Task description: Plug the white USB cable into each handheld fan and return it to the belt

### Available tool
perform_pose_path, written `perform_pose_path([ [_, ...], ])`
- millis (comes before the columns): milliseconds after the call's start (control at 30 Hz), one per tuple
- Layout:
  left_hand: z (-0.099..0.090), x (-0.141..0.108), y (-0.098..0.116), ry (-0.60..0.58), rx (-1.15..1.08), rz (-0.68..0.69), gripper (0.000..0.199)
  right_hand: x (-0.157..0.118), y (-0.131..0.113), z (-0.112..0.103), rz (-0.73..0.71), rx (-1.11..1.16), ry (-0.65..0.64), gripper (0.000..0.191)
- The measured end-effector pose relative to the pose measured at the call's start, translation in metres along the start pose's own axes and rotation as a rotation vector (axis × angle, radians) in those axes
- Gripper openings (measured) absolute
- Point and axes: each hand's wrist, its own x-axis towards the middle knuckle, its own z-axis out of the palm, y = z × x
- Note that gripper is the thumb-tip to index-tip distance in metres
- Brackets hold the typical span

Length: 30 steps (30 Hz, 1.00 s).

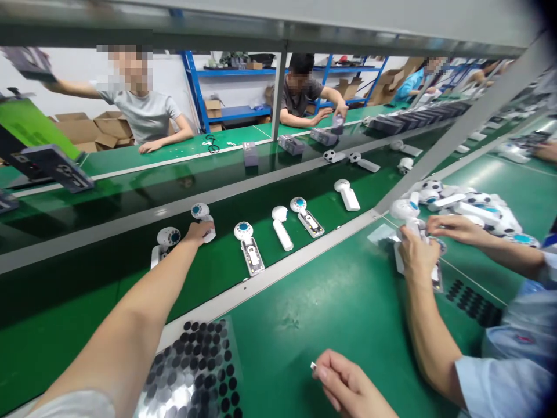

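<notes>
My left hand (201, 231), arm stretched out over the dark green conveyor belt (108, 296), has its fingers closed round the handle of a white round-headed device (200, 211). Next to it lies another such device (169, 236), partly behind my forearm. Further right on the belt are an open-backed device (249, 247), a closed one (282, 227) and another with its inside showing (307, 216). Low over the green worktable (278, 331), my right hand (348, 383) pinches a small white piece (313, 366) between thumb and fingertip.
A clear sheet of black round stickers (195, 371) lies below my left arm. At right, a co-worker's hands (420, 252) handle a device beside a pile of football-patterned ones (478, 209). A metal post (456, 110) slants across. Boxes (250, 154) stand on the far belt.
</notes>
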Motion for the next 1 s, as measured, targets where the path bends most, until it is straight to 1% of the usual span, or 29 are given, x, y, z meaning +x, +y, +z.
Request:
perform_pose_path([
  [33,-0.002,-0.012,0.0,-0.072,-0.054,-0.017,0.02,-0.001,-0.002,0.0,-0.011,0.001,0.021,0.05],
  [100,-0.004,-0.045,-0.002,-0.194,-0.143,-0.04,0.015,-0.005,-0.008,0.001,-0.025,0.021,0.058,0.045],
  [133,-0.005,-0.064,-0.004,-0.265,-0.196,-0.038,0.017,-0.007,-0.013,0.002,-0.034,0.033,0.072,0.042],
  [200,-0.007,-0.108,-0.012,-0.446,-0.362,-0.055,0.024,-0.013,-0.024,0.007,-0.072,0.05,0.081,0.037],
  [267,-0.006,-0.152,-0.021,-0.616,-0.573,-0.107,0.026,-0.018,-0.037,0.012,-0.128,0.039,0.073,0.032],
  [300,-0.006,-0.172,-0.025,-0.675,-0.657,-0.145,0.029,-0.021,-0.043,0.016,-0.158,0.022,0.07,0.031],
  [333,-0.006,-0.191,-0.029,-0.705,-0.704,-0.183,0.034,-0.024,-0.049,0.02,-0.186,0.0,0.064,0.029],
  [400,-0.006,-0.222,-0.034,-0.686,-0.686,-0.231,0.041,-0.03,-0.06,0.029,-0.242,-0.062,0.057,0.026],
  [467,-0.008,-0.247,-0.037,-0.659,-0.625,-0.262,0.04,-0.035,-0.068,0.039,-0.304,-0.132,0.06,0.024],
  [600,-0.018,-0.28,-0.042,-0.688,-0.541,-0.317,0.022,-0.045,-0.077,0.057,-0.389,-0.213,0.04,0.02],
  [667,-0.022,-0.291,-0.044,-0.692,-0.503,-0.307,0.016,-0.05,-0.079,0.062,-0.412,-0.233,0.036,0.019],
  [800,-0.025,-0.304,-0.046,-0.694,-0.436,-0.261,0.019,-0.059,-0.08,0.065,-0.433,-0.297,0.042,0.019],
  [933,-0.024,-0.309,-0.046,-0.664,-0.377,-0.204,0.021,-0.065,-0.078,0.064,-0.421,-0.369,0.025,0.018],
  [1000,-0.024,-0.312,-0.046,-0.683,-0.32,-0.179,0.021,-0.066,-0.076,0.063,-0.427,-0.373,0.036,0.019],
])
